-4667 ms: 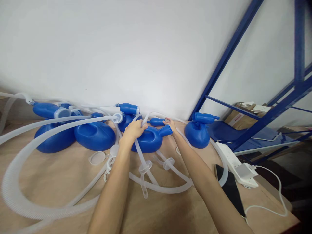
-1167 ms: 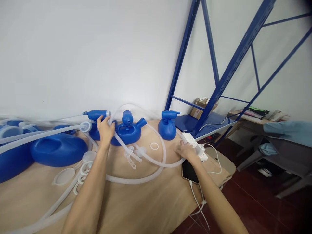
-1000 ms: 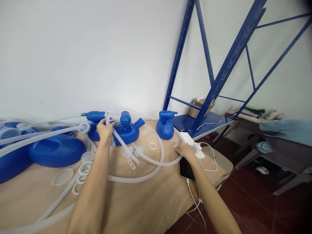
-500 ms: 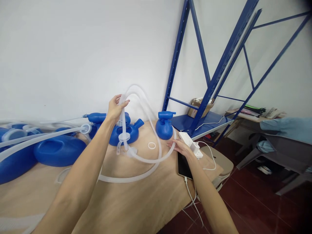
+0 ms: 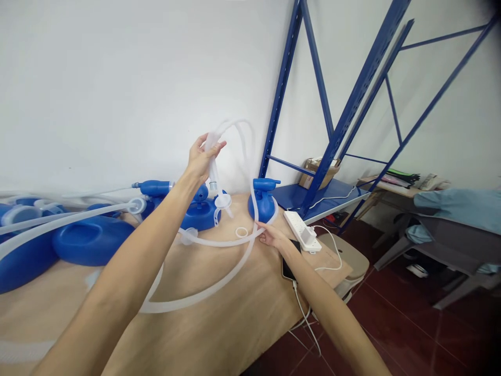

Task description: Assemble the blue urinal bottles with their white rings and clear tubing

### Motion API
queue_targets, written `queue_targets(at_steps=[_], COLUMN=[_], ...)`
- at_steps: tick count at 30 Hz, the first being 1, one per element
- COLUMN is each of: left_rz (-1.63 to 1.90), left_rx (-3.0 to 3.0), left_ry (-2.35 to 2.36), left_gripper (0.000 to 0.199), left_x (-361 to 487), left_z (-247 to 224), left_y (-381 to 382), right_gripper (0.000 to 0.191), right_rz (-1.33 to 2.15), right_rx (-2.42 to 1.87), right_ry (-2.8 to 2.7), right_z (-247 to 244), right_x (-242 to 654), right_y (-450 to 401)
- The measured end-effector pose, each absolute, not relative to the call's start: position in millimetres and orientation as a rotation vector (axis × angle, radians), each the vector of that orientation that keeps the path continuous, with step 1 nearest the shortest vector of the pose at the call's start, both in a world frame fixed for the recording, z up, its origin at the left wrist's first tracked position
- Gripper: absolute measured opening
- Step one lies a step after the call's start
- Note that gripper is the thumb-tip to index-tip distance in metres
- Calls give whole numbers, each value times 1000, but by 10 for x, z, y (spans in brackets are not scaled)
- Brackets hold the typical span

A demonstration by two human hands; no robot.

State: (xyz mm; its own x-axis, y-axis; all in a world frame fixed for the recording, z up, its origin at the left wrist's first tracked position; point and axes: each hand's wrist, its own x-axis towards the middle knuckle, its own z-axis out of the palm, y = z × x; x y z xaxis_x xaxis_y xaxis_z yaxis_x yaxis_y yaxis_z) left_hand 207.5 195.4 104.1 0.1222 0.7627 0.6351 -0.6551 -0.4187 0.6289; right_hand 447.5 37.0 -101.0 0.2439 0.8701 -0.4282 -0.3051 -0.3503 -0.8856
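Note:
My left hand is raised above the table, its fingers wrapped round a bunched part of a translucent hose. A translucent cap with a small strap hangs below that hand, near a blue plastic bottle with a spout. My right hand is lower, fingers closed at the hose where two lengths cross, in front of another blue bottle. Another translucent cap or funnel piece lies on the table by the hose. A white ring rests left of my right hand.
More blue bottles with hoses crowd the table's left. A white power strip and a phone-like device with a cable lie by the right edge. Beyond stand a blue metal rack, a beige stool and a grey chair.
My left hand has moved up and right, lifting the hose and swinging the strapped cap rightward. My right hand has slid left along the hose. The view has shifted slightly.

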Motion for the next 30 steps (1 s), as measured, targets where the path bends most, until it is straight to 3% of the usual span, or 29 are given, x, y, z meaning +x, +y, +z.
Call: queue_targets(at_steps=[6, 12, 16, 19, 25, 27, 30], left_rz=[1601, 1505, 1342, 1109, 719, 621, 524], left_rx=[1157, 1078, 1068, 1120, 1272, 1346, 1484], left_ry=[192, 386, 651, 795, 1050, 1085, 1126], left_gripper=[53, 43, 47, 38, 39, 39, 40], left_x=[2008, 2094, 2358, 2556, 2724, 2718, 2649], left_z=[1188, 1202, 864, 437, -306, -426, -506], left_y=[2015, 1975, 1816, 1660, 1393, 1354, 1351], right_gripper=[15, 23, 10, 13, 69, 77, 57], right_rz=[1359, 1034, 822, 677, 345, 225, 116], right_rx=[-1290, -1262, -1390, -1528, -1867, -1938, -1937], right_ry=[-573, -573, -562, -575, -736, -880, -1222], right_z=[-734, -436, -256, -199, -373, -444, -517], right_x=[4762, 5298, 5593, 5695, 5586, 5474, 5232], right_y=[194, 136, 357, 547, 646, 609, 538])
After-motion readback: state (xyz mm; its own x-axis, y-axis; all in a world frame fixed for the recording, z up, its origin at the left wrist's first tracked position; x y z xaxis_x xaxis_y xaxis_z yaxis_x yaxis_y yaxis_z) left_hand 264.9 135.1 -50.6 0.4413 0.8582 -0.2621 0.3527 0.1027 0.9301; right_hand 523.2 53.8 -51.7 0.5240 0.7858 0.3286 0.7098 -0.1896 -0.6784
